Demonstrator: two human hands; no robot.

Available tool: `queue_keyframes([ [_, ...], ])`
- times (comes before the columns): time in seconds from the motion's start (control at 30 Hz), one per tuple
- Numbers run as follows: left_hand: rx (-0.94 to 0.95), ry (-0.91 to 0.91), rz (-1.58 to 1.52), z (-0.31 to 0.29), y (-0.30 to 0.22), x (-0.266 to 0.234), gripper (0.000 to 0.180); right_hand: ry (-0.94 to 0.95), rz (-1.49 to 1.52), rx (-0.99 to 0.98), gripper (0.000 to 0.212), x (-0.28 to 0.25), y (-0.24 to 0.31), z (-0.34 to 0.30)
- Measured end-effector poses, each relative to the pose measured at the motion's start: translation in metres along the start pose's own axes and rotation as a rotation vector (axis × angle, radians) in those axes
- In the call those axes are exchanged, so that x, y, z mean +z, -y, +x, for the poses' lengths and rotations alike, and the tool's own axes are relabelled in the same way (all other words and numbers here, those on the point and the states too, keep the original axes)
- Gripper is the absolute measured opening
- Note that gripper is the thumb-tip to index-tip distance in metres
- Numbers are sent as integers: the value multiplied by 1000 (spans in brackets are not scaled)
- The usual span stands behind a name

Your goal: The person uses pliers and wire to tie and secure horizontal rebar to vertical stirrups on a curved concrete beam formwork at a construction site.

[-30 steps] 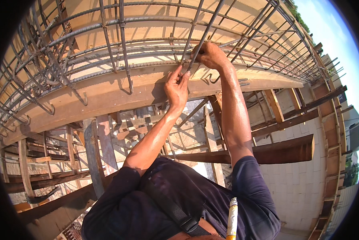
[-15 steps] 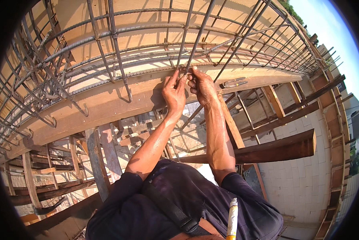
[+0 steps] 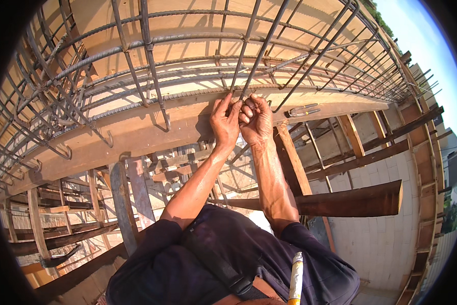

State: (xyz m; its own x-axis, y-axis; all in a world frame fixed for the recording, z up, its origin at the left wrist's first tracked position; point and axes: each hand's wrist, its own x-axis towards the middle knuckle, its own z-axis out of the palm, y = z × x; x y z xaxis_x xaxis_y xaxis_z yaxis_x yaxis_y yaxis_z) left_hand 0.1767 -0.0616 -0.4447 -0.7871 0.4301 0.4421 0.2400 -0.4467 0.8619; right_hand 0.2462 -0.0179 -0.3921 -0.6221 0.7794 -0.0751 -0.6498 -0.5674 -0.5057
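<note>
Left hand (image 3: 223,122), right hand (image 3: 258,124): together, fingers bent at the ends of two steel bars (image 3: 264,49); grip unclear. Behind them, a wooden beam (image 3: 142,128); just right, a pliers-like tool (image 3: 296,111); beyond, crossing rebar (image 3: 198,37); below right, a dark timber (image 3: 360,199).

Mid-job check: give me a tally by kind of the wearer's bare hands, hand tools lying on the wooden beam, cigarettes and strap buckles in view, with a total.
Hands: 2 (left hand, right hand)
Pliers-like tool: 1
White cigarette: 1
Black strap buckle: 1
Total: 5
</note>
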Motion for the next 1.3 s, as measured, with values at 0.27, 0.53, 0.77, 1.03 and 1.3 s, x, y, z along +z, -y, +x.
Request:
queue_keyframes([
  [0.27, 70, -123, -52, -4, 0, 13, 33, 26, -987, -622, 19, 62, 21, -25],
  [0.53, -99, -47, -227, -4, -17, 13, 31, 22, -1120, -698, 19, 31, 16, -54],
  [0.77, -37, -85, -56, -8, -2, 15, 35, -162, -628, -311, 27, -32, 10, -52],
  [1.03, -124, -19, -208, -6, -13, 12, 44, -326, -663, -280, 26, -17, 14, 1],
  [1.3, -80, -141, -188, -2, -14, 25, 41, -388, -414, -441, 19, -11, -5, 27],
])
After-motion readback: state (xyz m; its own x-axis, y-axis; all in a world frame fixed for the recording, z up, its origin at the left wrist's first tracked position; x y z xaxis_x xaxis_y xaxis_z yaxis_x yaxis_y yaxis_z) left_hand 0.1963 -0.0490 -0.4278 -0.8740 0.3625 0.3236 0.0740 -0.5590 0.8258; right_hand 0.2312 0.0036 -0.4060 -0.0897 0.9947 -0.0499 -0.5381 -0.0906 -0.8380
